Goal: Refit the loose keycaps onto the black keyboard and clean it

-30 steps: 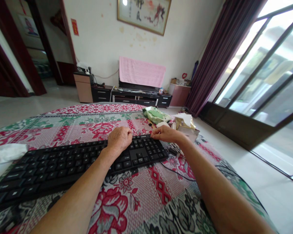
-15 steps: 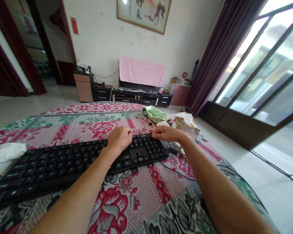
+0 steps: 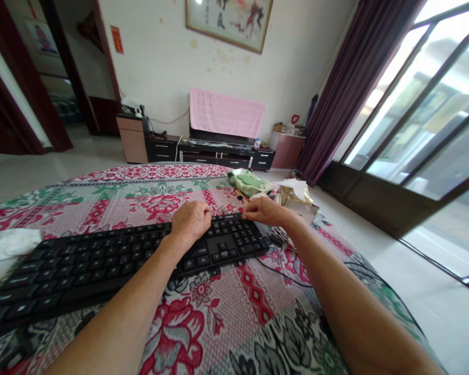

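Observation:
A black keyboard (image 3: 101, 265) lies at a slant on a flowered tablecloth, its number pad to the right. My left hand (image 3: 191, 221) rests over the keyboard's upper right part, near the keys left of the number pad. Its fingers are curled in and closed, and whatever they may hold is hidden. At the top right corner of the keyboard is my right hand (image 3: 263, 211), thumb and fingers pinched together just above the number pad. Anything between those fingertips is too small to make out.
The tablecloth (image 3: 180, 338) covers the table. Beyond my right hand lie a green tissue packet (image 3: 250, 182) and a tissue box (image 3: 299, 195). A black cable (image 3: 285, 276) runs under my right forearm. Crumpled white tissue (image 3: 13, 244) lies at the left.
My right hand has lifted slightly and shifted a little left, its fingers still pinched. My left hand has stayed almost where it was; the whole view has moved slightly.

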`<state>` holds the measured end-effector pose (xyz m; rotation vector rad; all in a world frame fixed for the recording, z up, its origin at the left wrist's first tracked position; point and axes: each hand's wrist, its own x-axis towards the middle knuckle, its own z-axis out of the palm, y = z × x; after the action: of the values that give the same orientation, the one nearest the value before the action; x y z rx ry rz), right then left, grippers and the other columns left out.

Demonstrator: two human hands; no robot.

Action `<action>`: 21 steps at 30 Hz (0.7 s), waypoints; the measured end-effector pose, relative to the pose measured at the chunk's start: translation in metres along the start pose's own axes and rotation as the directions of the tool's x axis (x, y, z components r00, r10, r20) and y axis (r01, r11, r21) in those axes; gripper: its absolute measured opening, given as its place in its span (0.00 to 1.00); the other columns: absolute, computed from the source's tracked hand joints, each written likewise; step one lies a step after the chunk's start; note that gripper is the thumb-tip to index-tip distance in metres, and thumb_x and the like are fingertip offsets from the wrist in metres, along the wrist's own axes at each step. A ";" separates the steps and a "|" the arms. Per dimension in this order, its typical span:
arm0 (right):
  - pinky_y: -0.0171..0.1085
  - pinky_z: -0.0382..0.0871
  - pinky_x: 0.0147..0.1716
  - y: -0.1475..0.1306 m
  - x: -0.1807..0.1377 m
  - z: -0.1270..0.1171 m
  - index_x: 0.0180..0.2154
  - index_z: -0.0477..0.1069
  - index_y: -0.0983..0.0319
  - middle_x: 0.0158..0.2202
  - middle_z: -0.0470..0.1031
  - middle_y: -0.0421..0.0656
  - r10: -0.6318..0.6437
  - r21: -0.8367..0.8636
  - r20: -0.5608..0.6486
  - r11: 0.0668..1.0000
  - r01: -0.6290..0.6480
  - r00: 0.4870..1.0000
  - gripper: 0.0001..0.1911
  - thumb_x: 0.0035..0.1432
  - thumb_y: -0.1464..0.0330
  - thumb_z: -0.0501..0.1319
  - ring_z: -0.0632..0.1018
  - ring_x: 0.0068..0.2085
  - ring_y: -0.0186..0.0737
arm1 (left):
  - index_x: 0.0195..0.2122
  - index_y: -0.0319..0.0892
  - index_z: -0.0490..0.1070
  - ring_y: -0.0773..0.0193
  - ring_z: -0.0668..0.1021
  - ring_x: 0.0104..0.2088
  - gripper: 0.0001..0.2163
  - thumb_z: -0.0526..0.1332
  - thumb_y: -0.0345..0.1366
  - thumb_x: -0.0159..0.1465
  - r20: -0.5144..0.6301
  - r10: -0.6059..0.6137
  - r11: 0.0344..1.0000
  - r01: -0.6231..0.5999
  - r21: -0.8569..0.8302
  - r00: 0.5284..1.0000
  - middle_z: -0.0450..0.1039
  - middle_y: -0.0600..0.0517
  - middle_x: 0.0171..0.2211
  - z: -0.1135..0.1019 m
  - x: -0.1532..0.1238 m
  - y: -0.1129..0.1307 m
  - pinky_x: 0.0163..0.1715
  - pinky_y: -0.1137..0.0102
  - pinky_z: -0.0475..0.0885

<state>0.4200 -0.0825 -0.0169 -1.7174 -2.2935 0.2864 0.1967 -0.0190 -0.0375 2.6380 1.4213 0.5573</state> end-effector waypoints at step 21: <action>0.32 0.59 0.26 -0.009 -0.002 -0.004 0.27 0.70 0.63 0.23 0.69 0.38 0.021 0.072 0.103 0.997 -0.028 0.995 0.05 0.51 0.72 0.56 0.67 0.26 0.31 | 0.31 0.49 0.76 0.60 0.76 0.35 0.12 0.51 0.38 0.57 -0.006 0.003 1.000 -0.003 0.016 1.000 0.77 0.52 0.32 -0.001 -0.001 0.001 0.34 0.68 0.68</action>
<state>0.4139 -0.0874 -0.0105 -1.7330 -2.3025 0.4680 0.1964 -0.0204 -0.0369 2.6531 1.4300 0.5574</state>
